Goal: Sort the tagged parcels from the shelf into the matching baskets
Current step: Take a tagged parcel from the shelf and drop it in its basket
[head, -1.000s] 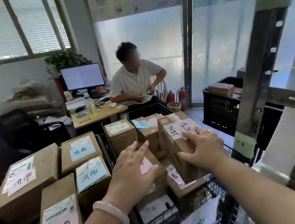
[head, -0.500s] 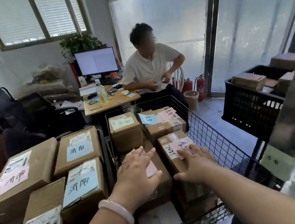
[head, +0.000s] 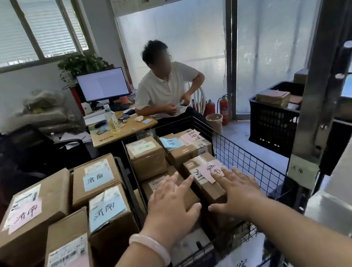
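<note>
- Parcels (head: 29, 213) with pink and blue tags sit stacked at the far left, outside the wire basket (head: 249, 160).
- Left hand (head: 173, 206), pale bangle (head: 150, 247) on its wrist, hovers flat over the basket's boxes, fingers spread, gripping nothing.
- Pink-tagged parcel (head: 206, 191) lies inside the basket, near its right wall.
- Right hand (head: 239, 190) is splayed wide, fingertips at that parcel's top, nothing clasped.
- Black crate (head: 270, 126) stands well to the right, beside the shelf post (head: 326, 83).

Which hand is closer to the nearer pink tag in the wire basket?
Right. The right hand reaches the pink tag with its fingertips; the left hand sits to the tag's left, its forefinger just reaching the edge of that parcel.
</note>
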The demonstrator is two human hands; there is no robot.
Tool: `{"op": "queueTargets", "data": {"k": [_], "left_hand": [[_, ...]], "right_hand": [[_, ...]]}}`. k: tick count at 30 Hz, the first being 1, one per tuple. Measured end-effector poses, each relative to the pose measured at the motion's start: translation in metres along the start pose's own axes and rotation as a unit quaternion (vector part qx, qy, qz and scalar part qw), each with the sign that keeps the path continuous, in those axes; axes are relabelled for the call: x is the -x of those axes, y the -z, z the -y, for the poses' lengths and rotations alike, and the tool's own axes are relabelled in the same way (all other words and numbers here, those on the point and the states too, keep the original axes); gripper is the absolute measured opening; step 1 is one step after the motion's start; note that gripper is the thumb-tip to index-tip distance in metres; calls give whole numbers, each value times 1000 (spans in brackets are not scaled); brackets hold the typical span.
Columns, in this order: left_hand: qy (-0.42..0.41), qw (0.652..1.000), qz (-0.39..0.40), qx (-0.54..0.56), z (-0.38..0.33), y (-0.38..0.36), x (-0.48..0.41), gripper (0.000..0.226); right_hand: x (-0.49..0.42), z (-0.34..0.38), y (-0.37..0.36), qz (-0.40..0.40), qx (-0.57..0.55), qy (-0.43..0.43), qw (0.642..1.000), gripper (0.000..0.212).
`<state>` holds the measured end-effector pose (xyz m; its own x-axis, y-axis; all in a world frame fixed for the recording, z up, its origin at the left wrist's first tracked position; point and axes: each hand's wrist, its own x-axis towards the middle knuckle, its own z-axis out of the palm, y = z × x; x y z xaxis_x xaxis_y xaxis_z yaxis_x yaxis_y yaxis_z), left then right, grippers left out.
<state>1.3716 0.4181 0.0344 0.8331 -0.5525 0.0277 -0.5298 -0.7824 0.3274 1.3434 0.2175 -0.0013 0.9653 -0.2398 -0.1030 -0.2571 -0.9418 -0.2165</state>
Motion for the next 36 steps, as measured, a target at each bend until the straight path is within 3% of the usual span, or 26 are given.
{"op": "queueTargets", "data": {"k": [5,10,17,22,27,31,36], "left_hand": [[-37,998,-16,-46,-13,2,38,72],[-87,994,-43,-59,-35,-2,82,73],[-213,976,-37,-30,-100,-37,142,74],[-306,952,10,8,-167,-67,187,74],[-377,925,45,23,-227,-88,223,74],[-404,913,46,40,-276,-107,241,74],[-372,923,33,95,-350,-111,246,76]], "right_hand": [[78,11,10,-124,-12,27,992,88],[165,15,2,-197,-18,2,980,87],[291,-7,-13,-227,23,-120,966,91],[386,-36,-11,-237,27,-217,947,90],[456,-67,-7,-258,-1,-292,921,79],[496,-103,-10,-265,0,-319,910,77],[534,-156,-1,-268,-21,-317,910,80]]}}
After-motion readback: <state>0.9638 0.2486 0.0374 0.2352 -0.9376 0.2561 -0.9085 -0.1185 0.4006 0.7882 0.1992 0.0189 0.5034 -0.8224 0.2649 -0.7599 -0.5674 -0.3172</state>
